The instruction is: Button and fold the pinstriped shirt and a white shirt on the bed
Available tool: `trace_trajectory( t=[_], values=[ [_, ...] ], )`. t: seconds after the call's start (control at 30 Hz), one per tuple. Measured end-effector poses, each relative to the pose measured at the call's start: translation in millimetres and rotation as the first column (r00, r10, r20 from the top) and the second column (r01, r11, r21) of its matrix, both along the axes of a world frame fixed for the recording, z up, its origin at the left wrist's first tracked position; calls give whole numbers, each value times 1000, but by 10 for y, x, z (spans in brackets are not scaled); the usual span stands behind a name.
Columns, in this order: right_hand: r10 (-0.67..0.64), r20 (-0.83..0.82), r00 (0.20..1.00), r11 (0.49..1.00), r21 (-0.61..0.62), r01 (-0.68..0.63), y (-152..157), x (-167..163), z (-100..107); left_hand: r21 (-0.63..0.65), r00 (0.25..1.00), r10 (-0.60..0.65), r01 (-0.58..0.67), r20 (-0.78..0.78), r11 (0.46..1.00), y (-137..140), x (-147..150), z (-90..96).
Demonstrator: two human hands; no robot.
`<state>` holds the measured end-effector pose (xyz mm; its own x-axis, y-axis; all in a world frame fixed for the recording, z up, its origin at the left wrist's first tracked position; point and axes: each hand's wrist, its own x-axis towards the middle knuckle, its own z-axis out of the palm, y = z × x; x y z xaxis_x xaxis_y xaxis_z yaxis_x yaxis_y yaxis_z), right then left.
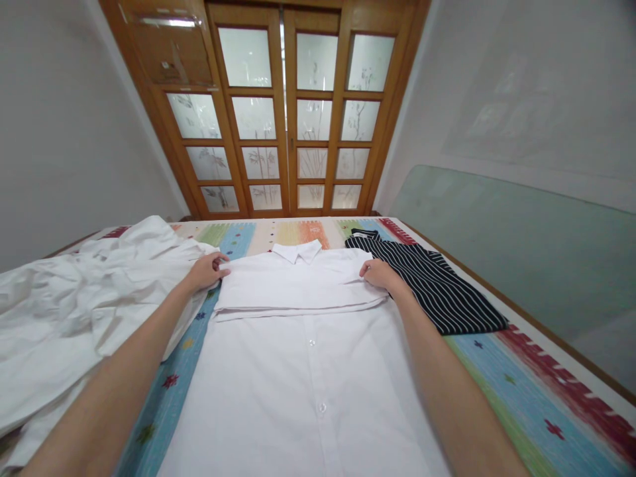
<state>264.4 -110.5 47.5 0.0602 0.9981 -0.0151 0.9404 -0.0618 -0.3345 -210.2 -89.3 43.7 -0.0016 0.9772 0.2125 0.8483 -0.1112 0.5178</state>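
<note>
White shirt [268,377] is lying from centre to 6 o'clock, with striped garment [430,281] sitting at its 2 o'clock; right hand [380,273] is pinching the shirt at 1–2 o'clock, left hand [207,270] touching at 10, clamping uncertain. Judgement: keeping both edges level and taut should be preventing creases. No brand, label or writing is showing legibly.
</note>
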Motion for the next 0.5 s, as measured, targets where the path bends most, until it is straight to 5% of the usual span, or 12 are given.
trace_trajectory(
  t=[0.23,0.37,0.5],
  values=[
    [-24,39,999,1000,13,24,-50,-51,25,245,926,350,-310,-140,918,-226,253,-15],
    [-27,57,998,1000,0,27,-58,-66,56,74,847,416,-416,-331,906,-351,397,-7],
    [-18,30,999,999,-27,19,-50,-52,69,-86,880,367,-408,-303,909,-337,410,16]
  ],
)
